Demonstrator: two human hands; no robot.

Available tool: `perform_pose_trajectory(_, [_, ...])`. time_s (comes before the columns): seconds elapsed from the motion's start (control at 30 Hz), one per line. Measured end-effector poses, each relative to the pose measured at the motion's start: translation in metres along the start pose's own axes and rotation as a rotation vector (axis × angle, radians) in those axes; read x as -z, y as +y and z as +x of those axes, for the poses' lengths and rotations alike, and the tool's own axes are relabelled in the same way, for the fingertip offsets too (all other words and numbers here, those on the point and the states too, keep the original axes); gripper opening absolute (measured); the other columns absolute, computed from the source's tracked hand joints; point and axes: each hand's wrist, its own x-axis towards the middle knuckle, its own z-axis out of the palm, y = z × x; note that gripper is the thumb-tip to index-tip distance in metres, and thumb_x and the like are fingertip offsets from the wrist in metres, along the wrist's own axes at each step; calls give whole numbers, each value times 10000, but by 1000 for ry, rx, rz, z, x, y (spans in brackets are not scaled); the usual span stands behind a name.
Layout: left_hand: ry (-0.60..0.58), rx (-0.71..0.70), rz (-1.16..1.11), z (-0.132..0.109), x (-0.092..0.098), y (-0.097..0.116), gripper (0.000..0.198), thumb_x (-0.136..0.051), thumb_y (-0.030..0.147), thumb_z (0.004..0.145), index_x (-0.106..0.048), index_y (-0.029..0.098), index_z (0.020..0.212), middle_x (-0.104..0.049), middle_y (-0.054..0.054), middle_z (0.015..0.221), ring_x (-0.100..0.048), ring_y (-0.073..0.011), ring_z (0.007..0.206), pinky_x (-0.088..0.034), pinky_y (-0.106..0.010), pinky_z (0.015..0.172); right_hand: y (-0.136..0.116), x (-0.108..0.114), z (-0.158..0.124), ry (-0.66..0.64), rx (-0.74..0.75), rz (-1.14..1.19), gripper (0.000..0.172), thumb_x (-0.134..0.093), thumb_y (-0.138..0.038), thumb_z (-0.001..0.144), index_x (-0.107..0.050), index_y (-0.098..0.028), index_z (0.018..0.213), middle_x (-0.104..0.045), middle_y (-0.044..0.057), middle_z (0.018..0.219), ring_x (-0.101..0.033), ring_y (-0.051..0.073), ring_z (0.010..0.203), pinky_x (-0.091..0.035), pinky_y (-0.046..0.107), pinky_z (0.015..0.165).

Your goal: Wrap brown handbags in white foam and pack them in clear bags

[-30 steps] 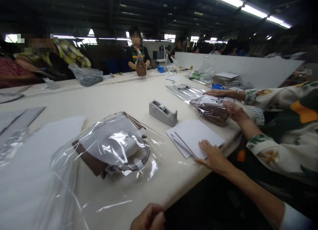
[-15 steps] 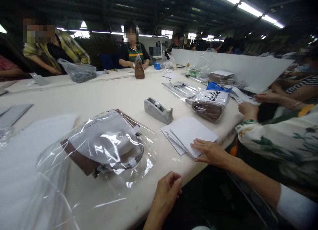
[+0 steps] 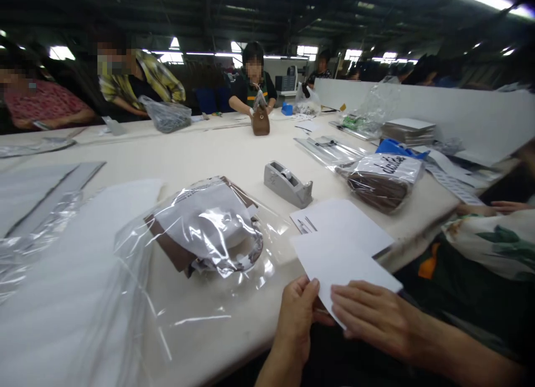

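A white card [image 3: 338,264] hangs partly over the table's front edge, overlapping other white cards [image 3: 355,223]. My left hand [image 3: 298,306] pinches its near left edge between thumb and fingers. My right hand [image 3: 376,314] lies flat on the card's near part, fingers stretched out. To the left, a brown bag [image 3: 171,245] wrapped with white paper sits inside a large clear plastic bag [image 3: 209,309]. A grey tape dispenser [image 3: 288,184] stands just behind the cards.
Another wrapped brown bag [image 3: 376,189] lies at the right, near a blue dispenser [image 3: 399,148]. White sheets [image 3: 83,253] cover the left side. Across the table [image 3: 200,153], a person [image 3: 253,92] handles a small brown bag [image 3: 261,122]. A neighbour's sleeve [image 3: 497,239] is at the right.
The view has turned left. My right hand has drawn a white card toward the front edge, and my left hand has closed on its near edge. The neighbour's arms have moved mostly out of view.
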Motion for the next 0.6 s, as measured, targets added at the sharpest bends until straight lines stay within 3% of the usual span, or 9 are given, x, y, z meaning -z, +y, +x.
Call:
perform_pose_trajectory(0.07, [0,-13,37,-10,7,-4,457,-551,513,735,-577,91,910,-539,-27,647,-472,-106,522,-358,-219,476,-3,-6,-2,152,-90,-19,454,-538,-377,818,-468,-279,1255,-476,38,1276,-371,246,1230,-260,450,1055])
perform_pose_trajectory(0.17, [-11,-53,148,-32,26,-8,342,-508,447,802,-565,110,820,-488,7,630,-418,-80,558,-315,-196,516,19,-10,-9,524,-629,-60,721,-542,-516,761,-314,-190,1362,-346,119,1367,-386,323,1203,-327,484,995])
perform_pose_trajectory(0.2, [-8,-70,180,-40,33,-7,325,-502,435,812,-552,115,796,-480,11,640,-401,-76,572,-307,-194,529,27,-11,-11,557,-810,7,787,-533,-533,754,-252,-156,1385,-370,151,1346,-454,324,1141,-402,462,928])
perform_pose_trajectory(0.27, [19,-102,236,-54,43,-3,315,-499,434,815,-528,123,773,-471,13,665,-382,-77,595,-300,-194,545,40,-12,-16,439,-1017,290,818,-503,-568,753,-238,-121,1384,-547,166,1158,-602,280,883,-509,378,703])
perform_pose_trajectory(0.33, [79,-117,291,-65,49,3,317,-506,446,805,-516,133,759,-459,16,673,-372,-81,602,-297,-193,542,44,-14,-19,283,-1048,571,685,-452,-570,784,-385,-132,1306,-647,105,862,-603,210,624,-485,307,523])
perform_pose_trajectory(0.37, [120,-127,331,-69,50,5,319,-504,451,804,-515,136,751,-450,18,669,-368,-83,601,-295,-192,537,43,-15,-20,259,-1036,628,614,-445,-566,790,-464,-148,1239,-645,78,774,-586,193,580,-474,295,509])
perform_pose_trajectory(0.4, [161,-143,383,-72,52,7,319,-500,451,805,-516,140,738,-442,20,661,-364,-85,599,-293,-192,531,42,-16,-19,271,-1019,622,567,-459,-562,784,-507,-170,1190,-644,65,762,-590,192,605,-482,296,540])
perform_pose_trajectory(0.53, [234,-279,675,-80,51,2,333,-460,416,832,-495,153,631,-400,28,587,-364,-87,560,-287,-199,511,27,-14,-8,415,-794,342,542,-623,-524,662,-565,-252,1128,-604,59,1078,-543,269,1009,-462,371,842])
perform_pose_trajectory(0.6, [264,-397,855,-87,52,0,325,-420,364,860,-495,162,616,-423,25,561,-396,-91,536,-305,-207,511,17,-11,1,349,-734,437,405,-669,-502,615,-663,-258,938,-641,63,982,-576,285,931,-485,373,794])
